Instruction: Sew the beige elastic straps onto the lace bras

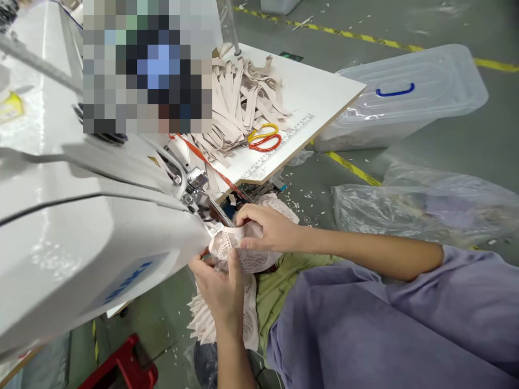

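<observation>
A pale pink lace fabric piece [223, 244] lies at the presser foot end of a large white sewing machine [154, 237]. My left hand [221, 292] comes from below and pinches the lace's near edge between thumb and fingers. From the right reaches my right hand [271, 229], its thumb and curled fingers closed on the upper edge of the same piece. More lace hangs beneath my hands over the lap. The metal needle area [197, 183] sits just up and left of the fabric; the needle itself I cannot make out.
A white tabletop [324, 92] holds a pile of beige fabric strips [243, 97] and scissors [263, 139] with yellow and red handles. Beyond are a lidded plastic bin [405, 92] and clear plastic bags [405, 205]. A red stool [125, 367] stands below; scraps litter the floor.
</observation>
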{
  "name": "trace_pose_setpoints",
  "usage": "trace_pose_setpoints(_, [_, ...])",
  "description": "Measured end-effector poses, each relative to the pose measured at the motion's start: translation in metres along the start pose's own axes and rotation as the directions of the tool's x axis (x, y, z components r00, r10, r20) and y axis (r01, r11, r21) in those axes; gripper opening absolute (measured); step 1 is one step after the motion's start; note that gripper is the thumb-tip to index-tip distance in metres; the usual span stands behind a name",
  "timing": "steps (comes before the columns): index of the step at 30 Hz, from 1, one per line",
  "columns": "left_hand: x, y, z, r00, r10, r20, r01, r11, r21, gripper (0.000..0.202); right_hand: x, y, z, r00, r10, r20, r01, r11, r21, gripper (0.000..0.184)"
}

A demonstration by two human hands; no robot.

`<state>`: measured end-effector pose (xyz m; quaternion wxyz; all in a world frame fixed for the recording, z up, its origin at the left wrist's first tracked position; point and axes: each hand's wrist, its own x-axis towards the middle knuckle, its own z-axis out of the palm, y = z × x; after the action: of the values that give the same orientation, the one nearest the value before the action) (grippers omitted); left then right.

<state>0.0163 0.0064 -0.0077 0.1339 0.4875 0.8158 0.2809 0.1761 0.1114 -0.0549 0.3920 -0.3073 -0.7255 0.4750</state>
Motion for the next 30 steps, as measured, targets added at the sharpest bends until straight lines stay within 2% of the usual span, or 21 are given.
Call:
trace_pose_setpoints(6, [0.000, 0.000, 0.000, 0.995, 0.086, -0.056, -0.083, 0.995, 0.055, 0.054, -0.005, 0.005, -0.004, 1.000, -0.009, 0.015, 0.010, 0.999, -0.038, 0.053])
trace_pose_setpoints(12, [-0.002, -0.004, 0.003, 0.991, 0.102, -0.083, -0.100, 0.995, 0.020, 0.055, -0.008, 0.020, -0.009, 0.996, -0.031, 0.083, 0.041, 0.992, -0.122, 0.063])
trace_pose_setpoints(14, [0.001, -0.006, 0.001, 0.996, 0.072, -0.061, -0.075, 0.996, -0.051, 0.052, -0.011, 0.027, -0.013, 0.991, -0.064, 0.116, 0.081, 0.985, -0.155, 0.060])
trace_pose_setpoints(17, [0.007, -0.014, -0.006, 1.000, -0.026, -0.004, 0.024, 0.965, -0.259, 0.045, -0.019, 0.029, -0.020, 0.987, -0.084, 0.135, 0.111, 0.972, -0.206, 0.050])
trace_pose_setpoints(19, [0.007, -0.019, -0.009, 0.990, -0.069, 0.121, 0.113, 0.909, -0.402, 0.040, -0.030, 0.022, -0.021, 0.974, -0.096, 0.206, 0.137, 0.972, -0.192, 0.048])
trace_pose_setpoints(20, [0.005, -0.021, -0.010, 0.968, -0.049, 0.246, 0.160, 0.876, -0.455, 0.039, -0.038, 0.016, -0.019, 0.949, -0.108, 0.295, 0.159, 0.975, -0.153, 0.047])
trace_pose_setpoints(21, [0.001, -0.023, -0.010, 0.912, 0.003, 0.410, 0.217, 0.844, -0.491, 0.039, -0.046, 0.011, -0.016, 0.903, -0.129, 0.411, 0.182, 0.979, -0.094, 0.044])
trace_pose_setpoints(22, [-0.004, -0.024, -0.010, 0.815, 0.079, 0.574, 0.281, 0.812, -0.511, 0.041, -0.055, 0.006, -0.013, 0.833, -0.152, 0.532, 0.195, 0.980, -0.025, 0.040])
trace_pose_setpoints(23, [-0.009, -0.025, -0.010, 0.693, 0.162, 0.702, 0.344, 0.781, -0.520, 0.043, -0.064, 0.002, -0.009, 0.758, -0.167, 0.631, 0.191, 0.981, 0.031, 0.036])
trace_pose_setpoints(24, [-0.012, -0.027, -0.012, 0.592, 0.233, 0.771, 0.399, 0.747, -0.532, 0.043, -0.073, 0.001, -0.006, 0.702, -0.165, 0.693, 0.174, 0.983, 0.058, 0.033])
trace_pose_setpoints(25, [-0.014, -0.029, -0.016, 0.558, 0.270, 0.784, 0.448, 0.698, -0.559, 0.043, -0.080, 0.002, -0.004, 0.687, -0.140, 0.713, 0.147, 0.988, 0.052, 0.033])
trace_pose_setpoints(26, [-0.012, -0.033, -0.023, 0.592, 0.270, 0.759, 0.484, 0.634, -0.603, 0.039, -0.086, 0.004, -0.004, 0.715, -0.090, 0.693, 0.109, 0.994, 0.016, 0.034])
trace_pose_setpoints(27, [-0.007, -0.038, -0.032, 0.707, 0.222, 0.671, 0.486, 0.537, -0.690, 0.037, -0.090, 0.008, -0.006, 0.763, -0.025, 0.646, 0.063, 0.997, -0.037, 0.036])
trace_pose_setpoints(28, [0.000, -0.046, -0.043, 0.813, 0.099, 0.574, 0.490, 0.416, -0.766, 0.034, -0.092, 0.012, -0.010, 0.808, 0.039, 0.588, 0.019, 0.996, -0.093, 0.039])
trace_pose_setpoints(29, [0.011, -0.055, -0.055, 0.874, -0.005, 0.486, 0.470, 0.263, -0.843, 0.028, -0.092, 0.016, -0.015, 0.837, 0.086, 0.541, -0.011, 0.990, -0.140, 0.041])
trace_pose_setpoints(30, [0.022, -0.066, -0.068, 0.915, -0.087, 0.394, 0.402, 0.094, -0.911, 0.023, -0.091, 0.019, -0.022, 0.849, 0.107, 0.518, -0.017, 0.984, -0.175, 0.041])
